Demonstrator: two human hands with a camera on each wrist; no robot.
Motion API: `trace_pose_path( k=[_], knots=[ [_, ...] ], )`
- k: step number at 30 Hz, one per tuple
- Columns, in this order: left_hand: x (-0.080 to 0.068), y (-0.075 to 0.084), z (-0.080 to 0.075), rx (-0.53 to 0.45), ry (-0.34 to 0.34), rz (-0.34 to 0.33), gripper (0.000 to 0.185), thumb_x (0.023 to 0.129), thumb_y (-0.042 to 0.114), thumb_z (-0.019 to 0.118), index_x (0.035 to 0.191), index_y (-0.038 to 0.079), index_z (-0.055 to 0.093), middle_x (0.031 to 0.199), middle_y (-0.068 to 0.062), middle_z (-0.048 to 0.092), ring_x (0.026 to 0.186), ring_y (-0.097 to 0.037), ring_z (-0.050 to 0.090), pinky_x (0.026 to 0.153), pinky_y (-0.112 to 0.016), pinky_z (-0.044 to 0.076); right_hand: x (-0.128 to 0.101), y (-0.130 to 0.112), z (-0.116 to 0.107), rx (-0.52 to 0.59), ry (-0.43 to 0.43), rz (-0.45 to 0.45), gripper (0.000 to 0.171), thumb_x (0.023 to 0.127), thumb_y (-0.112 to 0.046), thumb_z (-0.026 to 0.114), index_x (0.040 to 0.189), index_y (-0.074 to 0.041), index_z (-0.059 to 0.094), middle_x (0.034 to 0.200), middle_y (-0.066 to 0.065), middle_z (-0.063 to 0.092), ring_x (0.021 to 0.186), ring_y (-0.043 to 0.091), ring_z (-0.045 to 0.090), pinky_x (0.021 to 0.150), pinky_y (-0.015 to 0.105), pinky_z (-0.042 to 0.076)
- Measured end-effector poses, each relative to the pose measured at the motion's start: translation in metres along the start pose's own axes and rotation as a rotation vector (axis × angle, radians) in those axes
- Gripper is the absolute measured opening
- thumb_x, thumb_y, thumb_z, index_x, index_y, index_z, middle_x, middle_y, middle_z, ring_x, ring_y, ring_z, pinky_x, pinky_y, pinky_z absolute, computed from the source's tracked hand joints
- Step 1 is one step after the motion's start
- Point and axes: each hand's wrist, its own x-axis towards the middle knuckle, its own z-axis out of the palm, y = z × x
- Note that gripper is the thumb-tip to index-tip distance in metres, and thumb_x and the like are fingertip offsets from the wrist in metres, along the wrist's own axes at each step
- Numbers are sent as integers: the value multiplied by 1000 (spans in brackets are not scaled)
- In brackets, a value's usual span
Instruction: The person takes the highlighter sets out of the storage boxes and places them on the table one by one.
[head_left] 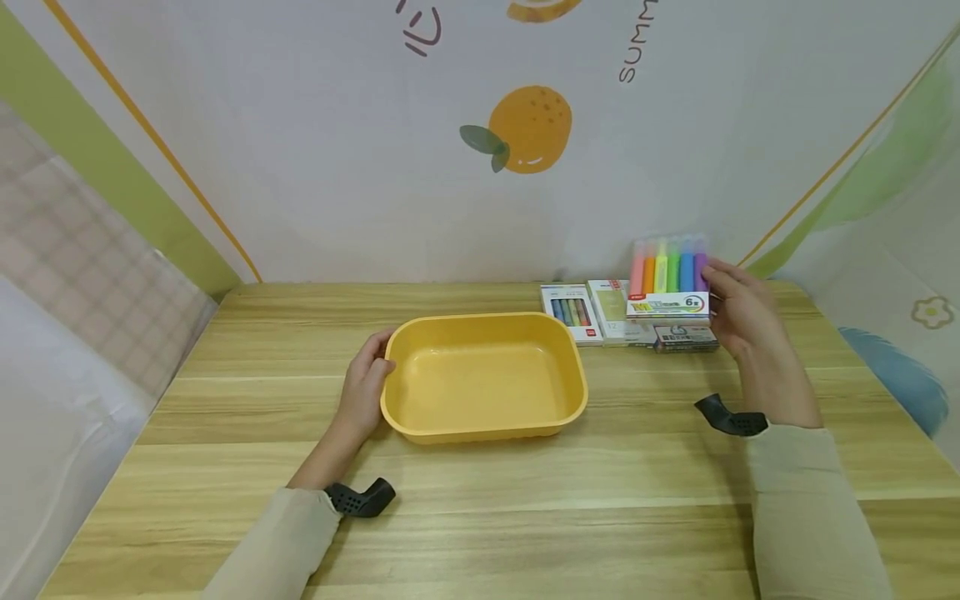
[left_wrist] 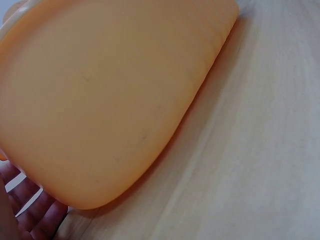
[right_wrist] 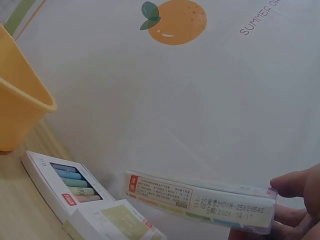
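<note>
My left hand (head_left: 365, 383) grips the left end of a yellow plastic tray (head_left: 483, 379), thumb over the rim and fingers against the outer wall. Only that wall (left_wrist: 100, 100) and some fingertips show in the left wrist view. On the right, my right hand (head_left: 750, 312) pinches the right end of a clear pack of highlighters (head_left: 670, 287) in several colours. Seen from the right wrist, the pack's printed edge (right_wrist: 200, 202) lies between thumb and fingers, above the boxes.
Beside the tray, a white box with a window of coloured sticks (head_left: 572, 314) lies at the table's back edge. Next to it are a white box with a pale green panel (head_left: 611, 312) and a small dark printed box (head_left: 684, 337). A white printed cloth (head_left: 345, 167) rises behind.
</note>
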Motion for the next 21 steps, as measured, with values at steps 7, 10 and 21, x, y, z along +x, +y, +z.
trace_pose_path(
  k=[7, 10, 21],
  knots=[
    [-1, 2, -1, -18, -6, -9, 50, 94, 7, 36, 141, -1, 51, 132, -22, 57, 105, -15, 57, 86, -13, 49, 0, -1, -1, 17, 7, 15, 15, 97, -16, 64, 112, -16, 63, 93, -1, 68, 85, 11, 65, 71, 24, 56],
    [-1, 2, -1, -17, -7, -12, 50, 94, 7, 36, 141, -1, 50, 132, -22, 57, 105, -14, 56, 85, -13, 49, -1, -1, -4, 24, 15, 15, 13, 97, -16, 64, 110, -17, 66, 93, 0, 69, 85, 12, 67, 71, 24, 57],
    [-1, 0, -3, -8, -7, -7, 50, 94, 7, 36, 141, -2, 50, 131, -22, 57, 105, -13, 57, 85, -13, 49, 0, -2, -17, 41, 50, 30, 20, 98, -19, 63, 117, -18, 69, 101, -1, 68, 94, 9, 65, 77, 22, 58]
  ],
)
